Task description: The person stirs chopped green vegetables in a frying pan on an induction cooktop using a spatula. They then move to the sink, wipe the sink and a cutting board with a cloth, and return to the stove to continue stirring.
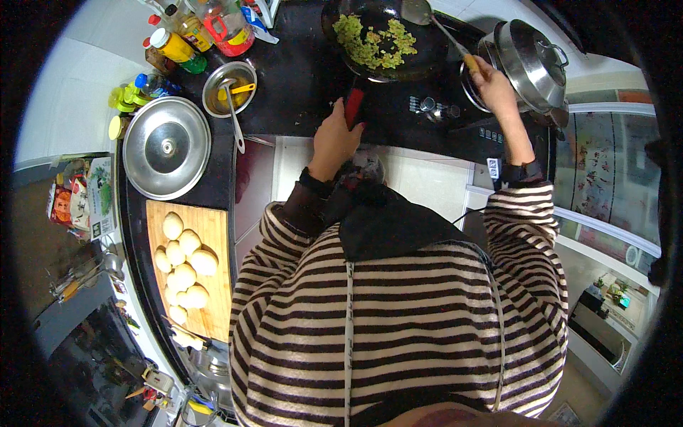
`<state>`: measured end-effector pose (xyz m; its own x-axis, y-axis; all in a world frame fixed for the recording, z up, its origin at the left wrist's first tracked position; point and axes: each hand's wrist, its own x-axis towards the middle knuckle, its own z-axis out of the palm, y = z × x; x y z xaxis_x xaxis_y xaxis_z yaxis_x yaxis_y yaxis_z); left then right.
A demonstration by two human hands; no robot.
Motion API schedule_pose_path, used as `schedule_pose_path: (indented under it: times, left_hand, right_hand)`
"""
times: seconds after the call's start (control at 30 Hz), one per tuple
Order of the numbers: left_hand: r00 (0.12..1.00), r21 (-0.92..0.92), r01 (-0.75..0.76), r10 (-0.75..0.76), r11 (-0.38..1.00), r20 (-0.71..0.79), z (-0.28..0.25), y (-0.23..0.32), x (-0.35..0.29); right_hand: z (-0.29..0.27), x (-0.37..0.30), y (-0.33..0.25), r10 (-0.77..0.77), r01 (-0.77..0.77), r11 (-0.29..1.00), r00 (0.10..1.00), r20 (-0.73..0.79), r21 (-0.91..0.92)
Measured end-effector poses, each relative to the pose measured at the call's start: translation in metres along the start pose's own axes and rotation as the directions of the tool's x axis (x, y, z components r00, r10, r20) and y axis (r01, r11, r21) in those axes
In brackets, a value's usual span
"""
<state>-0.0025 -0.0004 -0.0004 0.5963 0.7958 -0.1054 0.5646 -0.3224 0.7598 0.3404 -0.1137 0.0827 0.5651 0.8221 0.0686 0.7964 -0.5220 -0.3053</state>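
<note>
My left hand point(334, 141) is closed around the red handle point(353, 107) of a dark wok point(391, 74) on the stove. Chopped green food point(371, 44) with a few reddish bits lies spread in the wok. In my right hand point(492, 87) is the wooden handle of a metal spatula point(448, 35). Its blade is at the wok's far right rim, apart from most of the food. Just right of that hand stands a steel pot point(530, 67) with a domed lid.
Left of the wok are a steel bowl point(207, 99) holding a spoon and a yellow-handled utensil, several bottles point(186, 28) and a large round lid point(158, 174). Several peeled potatoes point(183, 274) lie on a wooden cutting board point(213, 324). Stove knobs point(428, 105) sit below the wok.
</note>
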Motion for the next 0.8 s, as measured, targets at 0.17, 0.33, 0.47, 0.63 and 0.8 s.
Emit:
schedule_pose_path:
  times: [0.17, 0.33, 0.47, 0.63, 0.8]
  left_hand:
    - [1.000, -0.013, -0.019, 0.019, 1.000, 0.001, 0.000, 0.000, 0.001]
    - [0.999, -0.003, -0.038, 0.038, 0.999, -0.017, 0.003, -0.001, 0.003]
    - [1.000, -0.002, -0.004, 0.004, 1.000, 0.000, 0.001, -0.001, 0.003]
    - [1.000, 0.009, 0.019, -0.019, 1.000, 0.015, 0.001, 0.000, 0.002]
    - [1.000, -0.013, 0.006, -0.006, 1.000, 0.002, 0.002, -0.001, 0.003]
  right_hand:
    - [-0.019, 0.027, 0.022, 0.097, -0.120, 0.985, 0.980, 0.172, 0.123]
    - [-0.008, 0.012, -0.006, 0.231, -0.686, 0.499, 0.695, 0.681, 0.530]
    - [0.011, -0.009, -0.045, 0.097, -0.631, 0.367, 0.757, 0.646, 0.684]
    - [-0.012, -0.011, -0.033, -0.131, 0.059, 0.873, 0.984, 0.117, 0.485]
    - [-0.044, 0.010, -0.003, 0.017, 0.005, 0.983, 0.992, 0.123, -0.182]
